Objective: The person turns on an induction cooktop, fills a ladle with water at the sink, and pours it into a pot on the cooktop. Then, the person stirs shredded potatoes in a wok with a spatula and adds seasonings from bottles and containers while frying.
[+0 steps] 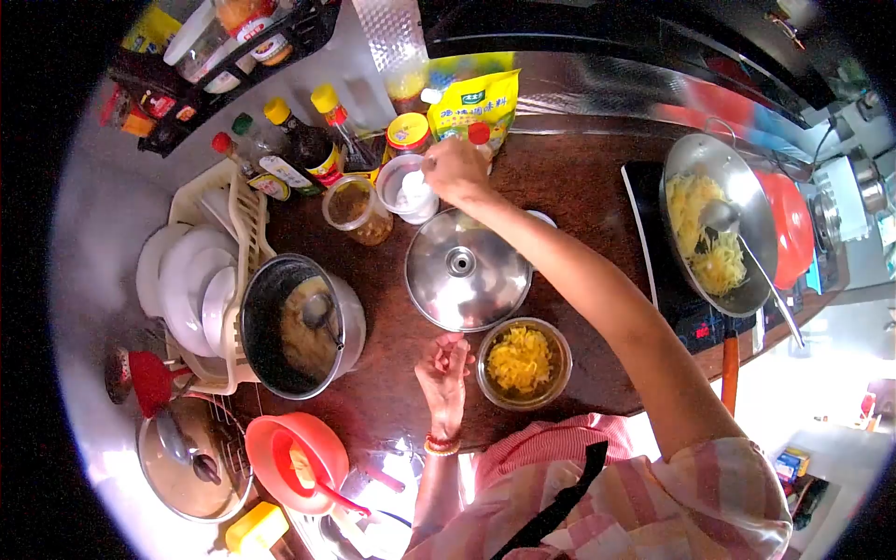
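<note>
My right hand (pixel 455 171) reaches to the back of the counter, its fingers closed at the rim of a small tub of white contents (pixel 408 189); whatever they grip is hidden. Below, my left hand (pixel 443 368) hovers near the counter edge with fingers curled together, and I cannot make out anything in it. Between the hands lies a round steel lid (pixel 467 271). Just right of my left hand is a bowl of yellow food pieces (pixel 521 364). A tub of brown contents (pixel 358 210) stands left of the white one.
On the right, a wok (pixel 719 224) holds pale shreds and a ladle on a black cooktop (pixel 644 215). At left are a deep pot (pixel 303 327), a dish rack (pixel 247 233) and a red basin (pixel 297 462). Bottles (pixel 299 145) and a yellow pouch (pixel 474 103) line the back.
</note>
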The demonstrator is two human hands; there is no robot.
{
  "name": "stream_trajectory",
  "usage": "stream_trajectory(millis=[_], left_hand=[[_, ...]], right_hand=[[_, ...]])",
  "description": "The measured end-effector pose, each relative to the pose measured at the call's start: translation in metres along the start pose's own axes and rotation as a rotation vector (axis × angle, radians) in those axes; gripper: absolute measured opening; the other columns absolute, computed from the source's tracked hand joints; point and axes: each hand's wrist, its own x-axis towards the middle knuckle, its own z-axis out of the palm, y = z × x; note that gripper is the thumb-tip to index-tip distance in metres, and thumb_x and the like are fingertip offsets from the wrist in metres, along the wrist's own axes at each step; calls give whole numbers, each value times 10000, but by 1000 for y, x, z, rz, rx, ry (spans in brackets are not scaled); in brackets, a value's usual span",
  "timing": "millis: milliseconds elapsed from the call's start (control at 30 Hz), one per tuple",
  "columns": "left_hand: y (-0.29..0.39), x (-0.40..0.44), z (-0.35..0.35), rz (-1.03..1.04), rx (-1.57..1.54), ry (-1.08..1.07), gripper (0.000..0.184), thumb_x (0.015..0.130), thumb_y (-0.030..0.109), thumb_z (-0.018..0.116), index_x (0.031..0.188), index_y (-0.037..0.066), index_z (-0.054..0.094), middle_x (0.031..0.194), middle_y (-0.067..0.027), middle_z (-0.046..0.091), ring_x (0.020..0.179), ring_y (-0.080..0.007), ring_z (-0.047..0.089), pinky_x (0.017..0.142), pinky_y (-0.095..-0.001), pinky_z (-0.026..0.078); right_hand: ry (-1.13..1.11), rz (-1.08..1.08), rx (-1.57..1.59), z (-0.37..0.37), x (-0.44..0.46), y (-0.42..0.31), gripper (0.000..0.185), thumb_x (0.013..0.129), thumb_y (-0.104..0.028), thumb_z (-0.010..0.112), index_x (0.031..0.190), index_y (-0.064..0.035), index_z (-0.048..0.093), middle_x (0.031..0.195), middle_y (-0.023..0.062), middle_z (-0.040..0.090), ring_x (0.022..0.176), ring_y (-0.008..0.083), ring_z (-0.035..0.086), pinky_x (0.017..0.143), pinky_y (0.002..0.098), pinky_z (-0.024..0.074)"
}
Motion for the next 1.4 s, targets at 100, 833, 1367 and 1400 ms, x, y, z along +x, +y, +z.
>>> stream_trajectory(millis=[100,833,1367,1400], left_hand=[[1,-3,1,-20,53,8,190,836,162,608,941,12,558,775,-34,598,625,-98,561,526,-196,399],[-18,-2,-22,-145,188,-42,346,818,191,593,1111,32,499,1087,-110,559,839,-193,600,623,-231,482],[-9,0,2,154,112,-40,193,854,181,551,963,22,553,804,-30,568,654,-96,539,555,-210,386],[-10,1,-1,139,127,-77,217,857,184,542,1005,26,524,870,-42,560,690,-109,541,580,-224,392]], right_hand=[[19,-68,-35,25,-1,1,127,711,-157,586,756,-80,676,786,170,639,809,313,624,717,414,487],[-47,243,391,-48,-9,11,236,706,-242,634,851,-62,685,799,121,657,711,202,627,651,310,481],[565,-38,-684,-319,-207,187,118,776,-113,578,850,-67,658,744,95,620,581,236,581,523,341,458],[487,-95,-829,-317,-218,200,110,776,-105,566,844,-77,648,770,109,621,617,292,590,544,371,476]])
